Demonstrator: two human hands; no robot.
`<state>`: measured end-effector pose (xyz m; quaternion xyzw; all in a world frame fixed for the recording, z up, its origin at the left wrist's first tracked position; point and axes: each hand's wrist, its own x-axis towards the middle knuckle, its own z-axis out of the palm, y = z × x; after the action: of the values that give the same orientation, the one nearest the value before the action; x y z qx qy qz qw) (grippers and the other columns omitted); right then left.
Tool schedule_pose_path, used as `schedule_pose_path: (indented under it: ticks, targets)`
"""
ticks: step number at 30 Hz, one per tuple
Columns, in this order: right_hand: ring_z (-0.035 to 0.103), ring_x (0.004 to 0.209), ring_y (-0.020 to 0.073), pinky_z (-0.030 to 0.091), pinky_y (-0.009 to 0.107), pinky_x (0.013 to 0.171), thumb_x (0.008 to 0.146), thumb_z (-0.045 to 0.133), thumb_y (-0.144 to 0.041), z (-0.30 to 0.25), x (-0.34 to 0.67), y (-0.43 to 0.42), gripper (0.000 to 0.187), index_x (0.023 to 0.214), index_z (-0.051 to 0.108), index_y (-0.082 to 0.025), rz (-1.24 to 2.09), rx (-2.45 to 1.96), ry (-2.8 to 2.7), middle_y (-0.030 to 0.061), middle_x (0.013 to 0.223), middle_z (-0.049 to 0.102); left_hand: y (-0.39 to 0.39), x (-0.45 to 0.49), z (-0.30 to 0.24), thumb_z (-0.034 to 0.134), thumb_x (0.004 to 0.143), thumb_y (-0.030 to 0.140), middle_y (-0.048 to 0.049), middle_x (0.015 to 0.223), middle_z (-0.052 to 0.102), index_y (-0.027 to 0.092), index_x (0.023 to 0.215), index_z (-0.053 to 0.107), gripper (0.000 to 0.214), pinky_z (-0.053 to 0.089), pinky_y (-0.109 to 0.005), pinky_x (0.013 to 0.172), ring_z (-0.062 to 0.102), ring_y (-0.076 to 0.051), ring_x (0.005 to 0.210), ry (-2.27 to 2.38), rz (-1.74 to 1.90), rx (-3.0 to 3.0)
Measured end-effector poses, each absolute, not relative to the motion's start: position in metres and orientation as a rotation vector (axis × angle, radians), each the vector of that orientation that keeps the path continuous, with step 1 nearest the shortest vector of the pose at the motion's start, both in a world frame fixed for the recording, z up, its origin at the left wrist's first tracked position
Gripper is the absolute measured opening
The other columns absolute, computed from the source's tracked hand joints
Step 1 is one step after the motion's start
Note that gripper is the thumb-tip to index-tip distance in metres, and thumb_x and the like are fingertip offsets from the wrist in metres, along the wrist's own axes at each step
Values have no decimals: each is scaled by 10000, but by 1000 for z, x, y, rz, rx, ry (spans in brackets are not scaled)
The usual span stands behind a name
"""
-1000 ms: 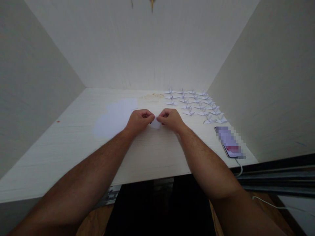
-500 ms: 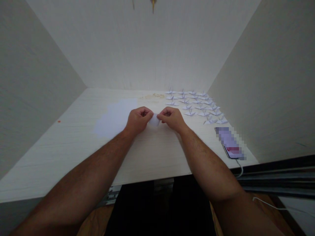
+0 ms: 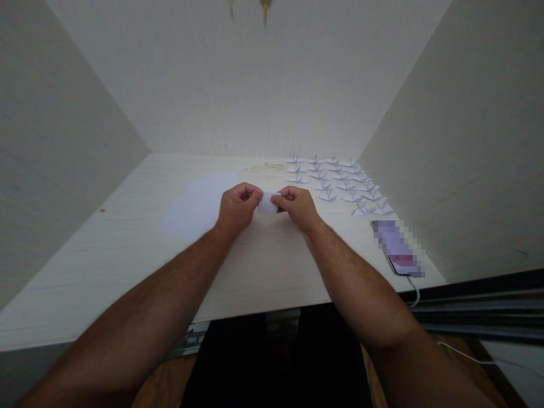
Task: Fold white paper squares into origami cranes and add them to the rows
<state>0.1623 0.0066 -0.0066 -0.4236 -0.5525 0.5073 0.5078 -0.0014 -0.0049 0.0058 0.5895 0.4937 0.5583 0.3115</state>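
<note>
Between my two hands is a small piece of white paper, held just above the table. My left hand pinches its left edge between thumb and fingers. On the right edge, my right hand grips it the same way, thumb on the near face. Whether the paper is folded in layers I cannot tell. White paper sheets lie spread on the table, to the left of and partly behind my left hand. Beyond my right hand stand several folded paper cranes in rows.
A phone with a blurred screen lies near the table's right edge, a white cable plugged in. The pale wooden table is closed in by walls at the back and both sides. A small red spot marks its left part.
The paper has turned slightly between my fingers and now shows as a wider, more level strip. My hands have shifted only a little.
</note>
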Motion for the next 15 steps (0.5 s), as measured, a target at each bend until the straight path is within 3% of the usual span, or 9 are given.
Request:
schedule_pose_path:
  ticks: [15]
  targets:
    - [593, 570, 112, 540, 279, 612, 640, 784, -453, -3, 161, 5, 322, 683, 636, -170, 1242, -1057, -1265, -4, 616, 646, -7, 0, 7, 658, 758, 291, 24, 575, 576, 175, 675, 647, 143, 384, -232, 520, 469, -101, 534, 1343, 1498, 1557]
